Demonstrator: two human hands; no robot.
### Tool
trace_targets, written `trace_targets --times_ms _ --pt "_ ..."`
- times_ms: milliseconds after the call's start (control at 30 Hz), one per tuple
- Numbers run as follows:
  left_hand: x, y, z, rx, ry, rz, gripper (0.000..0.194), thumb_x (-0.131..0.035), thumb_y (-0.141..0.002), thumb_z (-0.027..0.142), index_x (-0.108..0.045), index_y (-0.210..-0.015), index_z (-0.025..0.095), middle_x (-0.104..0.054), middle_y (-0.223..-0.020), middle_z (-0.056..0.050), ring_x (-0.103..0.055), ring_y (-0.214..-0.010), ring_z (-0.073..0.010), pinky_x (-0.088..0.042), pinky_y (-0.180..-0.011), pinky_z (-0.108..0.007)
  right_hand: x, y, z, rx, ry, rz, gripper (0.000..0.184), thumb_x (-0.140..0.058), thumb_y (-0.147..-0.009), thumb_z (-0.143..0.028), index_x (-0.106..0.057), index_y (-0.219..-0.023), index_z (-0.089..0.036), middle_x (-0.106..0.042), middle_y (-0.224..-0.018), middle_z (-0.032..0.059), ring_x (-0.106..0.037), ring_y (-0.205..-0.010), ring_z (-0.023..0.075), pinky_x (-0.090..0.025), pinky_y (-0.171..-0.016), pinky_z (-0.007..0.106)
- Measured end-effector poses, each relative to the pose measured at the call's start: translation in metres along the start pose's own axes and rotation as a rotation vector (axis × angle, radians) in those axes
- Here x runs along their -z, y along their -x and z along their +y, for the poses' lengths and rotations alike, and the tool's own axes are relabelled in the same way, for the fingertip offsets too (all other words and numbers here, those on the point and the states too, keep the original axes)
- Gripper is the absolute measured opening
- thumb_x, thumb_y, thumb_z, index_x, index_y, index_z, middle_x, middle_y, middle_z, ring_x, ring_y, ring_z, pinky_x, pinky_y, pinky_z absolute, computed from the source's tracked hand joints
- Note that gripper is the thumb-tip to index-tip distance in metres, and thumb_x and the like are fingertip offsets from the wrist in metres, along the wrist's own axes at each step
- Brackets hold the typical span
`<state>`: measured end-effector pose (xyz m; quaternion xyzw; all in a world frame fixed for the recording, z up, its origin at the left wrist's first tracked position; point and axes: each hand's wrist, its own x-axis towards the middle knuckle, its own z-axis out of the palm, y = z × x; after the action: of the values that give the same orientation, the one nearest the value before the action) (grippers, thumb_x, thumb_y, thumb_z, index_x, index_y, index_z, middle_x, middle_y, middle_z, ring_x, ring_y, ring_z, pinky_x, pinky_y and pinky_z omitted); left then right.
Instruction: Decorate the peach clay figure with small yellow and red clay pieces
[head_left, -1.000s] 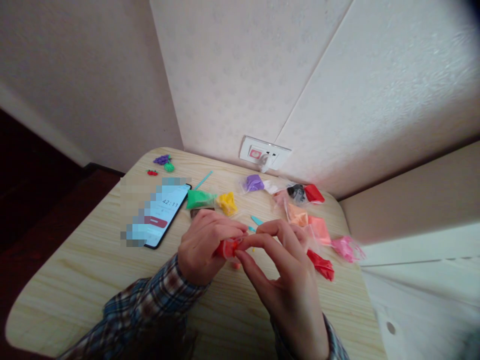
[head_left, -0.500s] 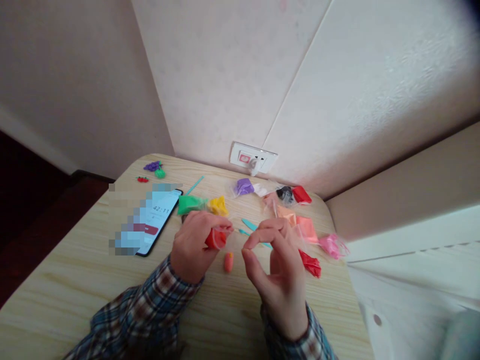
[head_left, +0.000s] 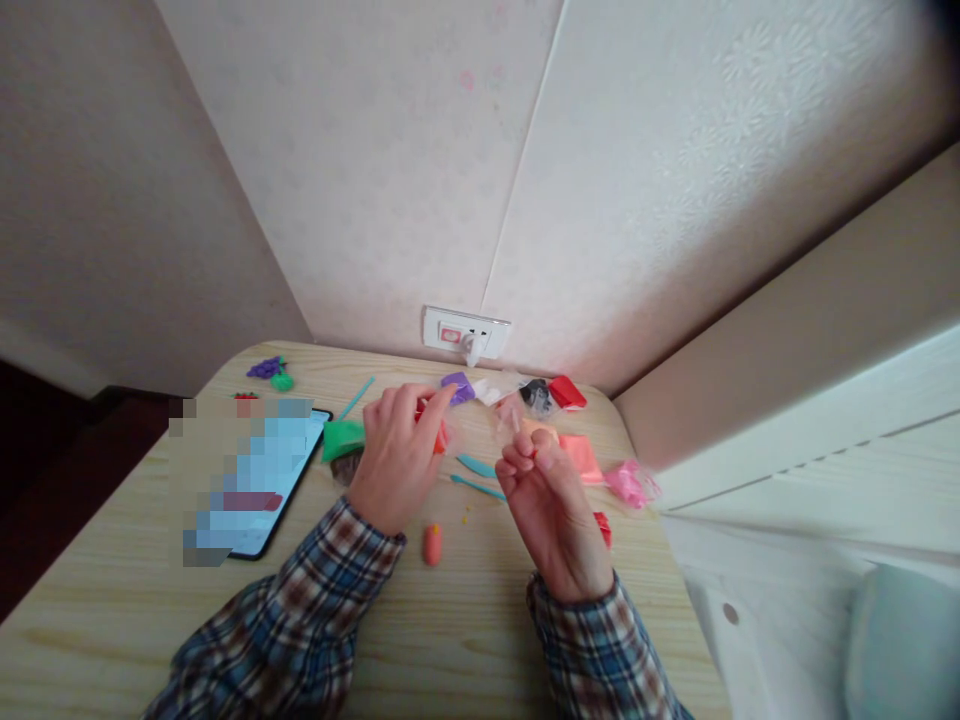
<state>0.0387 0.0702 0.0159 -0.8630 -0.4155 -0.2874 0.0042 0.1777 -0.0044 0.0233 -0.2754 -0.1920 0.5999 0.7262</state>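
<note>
My left hand (head_left: 394, 450) is closed around a small clear bag of red clay (head_left: 441, 436), held just above the wooden table (head_left: 480, 640). My right hand (head_left: 551, 505) is beside it with fingertips pinched together on something tiny and reddish that I cannot make out. A small orange clay piece (head_left: 432, 544) lies on the table between my wrists. Two teal modelling tools (head_left: 477, 476) lie just beyond my hands.
A phone (head_left: 262, 480) lies at the left. Bags of clay sit along the back: green (head_left: 342, 438), purple (head_left: 457, 386), black (head_left: 535, 394), red (head_left: 567, 392), salmon (head_left: 582, 456), pink (head_left: 631, 484). A purple grape figure (head_left: 270, 370) sits far left. A wall socket (head_left: 465, 332) is behind.
My hands have come apart: the left carried the red clay bag away to the back left, the right drew back with pinched fingers. The orange piece now lies uncovered on the table.
</note>
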Motion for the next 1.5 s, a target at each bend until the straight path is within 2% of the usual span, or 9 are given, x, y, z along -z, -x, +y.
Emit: trace_targets --times_ms 167,367,500,600,733,867,1000,1167,1500 --pt "-0.014 -0.004 -0.004 -0.015 -0.054 -0.08 0.043 -0.044 -0.084 0.009 -0.05 -0.126 0.015 -0.057 -0.109 -0.014 -0.049 -0.098 -0.0299 -0.039 -0.08 -0.045 0.001 0.0 0.001 -0.021 -0.042 -0.033 0.017 -0.075 -0.068 -0.02 -0.058 -0.067 -0.02 -0.047 -0.068 -0.004 -0.044 -0.064 0.0062 -0.042 -0.064 0.016" --pt "-0.019 -0.002 -0.008 0.001 -0.045 -0.108 0.041 -0.048 -0.084 0.011 -0.049 -0.125 0.014 -0.057 -0.116 -0.014 -0.049 -0.105 -0.031 -0.04 -0.083 -0.046 0.001 0.001 0.001 -0.042 -0.007 -0.036 0.019 -0.075 -0.068 -0.019 -0.064 -0.083 -0.021 -0.053 -0.068 -0.0044 -0.048 -0.065 0.0055 -0.043 -0.066 0.016" --pt "-0.016 0.001 -0.009 -0.003 0.006 -0.093 0.043 -0.053 -0.082 0.012 -0.049 -0.125 0.016 -0.057 -0.117 -0.013 -0.048 -0.108 -0.0311 -0.039 -0.087 -0.048 0.003 0.0 0.001 -0.055 0.023 -0.023 0.015 -0.073 -0.071 -0.02 -0.064 -0.083 -0.021 -0.056 -0.069 -0.0041 -0.05 -0.065 0.0055 -0.044 -0.066 0.015" --pt "-0.009 0.004 -0.008 -0.025 0.105 -0.033 0.039 -0.053 -0.083 0.013 -0.051 -0.121 0.016 -0.058 -0.114 -0.012 -0.05 -0.107 -0.0298 -0.04 -0.089 -0.048 0.003 0.0 0.002 -0.052 0.041 -0.015 0.015 -0.072 -0.072 -0.021 -0.064 -0.084 -0.021 -0.057 -0.068 -0.0044 -0.051 -0.066 0.0057 -0.045 -0.066 0.016" --pt "0.007 0.01 0.001 -0.127 0.415 0.094 0.023 -0.052 -0.086 0.014 -0.058 -0.108 0.015 -0.061 -0.104 -0.008 -0.055 -0.102 -0.0216 -0.045 -0.09 -0.037 0.003 0.0 0.004 -0.049 0.126 -0.004 0.018 -0.071 -0.074 -0.023 -0.062 -0.089 -0.02 -0.06 -0.066 -0.0047 -0.055 -0.066 0.0061 -0.045 -0.069 0.017" --pt "0.017 0.016 0.014 -0.155 0.607 0.113 0.009 -0.058 -0.084 0.015 -0.061 -0.093 0.016 -0.064 -0.089 -0.004 -0.06 -0.086 -0.015 -0.049 -0.08 -0.026 0.001 0.002 0.008 -0.026 0.263 0.029 0.024 -0.071 -0.073 -0.025 -0.059 -0.093 -0.021 -0.064 -0.064 -0.0057 -0.057 -0.064 0.0076 -0.045 -0.07 0.021" --pt "0.016 0.02 0.016 -0.109 0.626 0.107 0.007 -0.063 -0.081 0.014 -0.061 -0.088 0.015 -0.066 -0.083 -0.002 -0.062 -0.081 -0.014 -0.049 -0.076 -0.025 -0.001 0.005 0.012 -0.035 0.354 0.057 0.03 -0.072 -0.071 -0.025 -0.056 -0.096 -0.022 -0.064 -0.065 -0.0073 -0.059 -0.066 0.0087 -0.044 -0.074 0.024" --pt "0.014 0.023 0.014 -0.084 0.636 0.085 0.006 -0.063 -0.081 0.016 -0.062 -0.088 0.017 -0.067 -0.081 -0.002 -0.063 -0.077 -0.0146 -0.049 -0.073 -0.027 -0.002 0.005 0.014 -0.062 0.357 0.044 0.028 -0.07 -0.073 -0.028 -0.054 -0.096 -0.023 -0.064 -0.065 -0.0068 -0.061 -0.068 0.0117 -0.044 -0.077 0.028" --pt "0.013 0.025 0.015 -0.083 0.634 0.1 0.006 -0.063 -0.082 0.016 -0.062 -0.087 0.016 -0.069 -0.08 -0.003 -0.065 -0.076 -0.0145 -0.05 -0.072 -0.026 0.0 0.006 0.019 -0.056 0.369 0.031 0.023 -0.064 -0.078 -0.028 -0.053 -0.098 -0.023 -0.062 -0.065 -0.0066 -0.06 -0.065 0.0114 -0.045 -0.073 0.03"
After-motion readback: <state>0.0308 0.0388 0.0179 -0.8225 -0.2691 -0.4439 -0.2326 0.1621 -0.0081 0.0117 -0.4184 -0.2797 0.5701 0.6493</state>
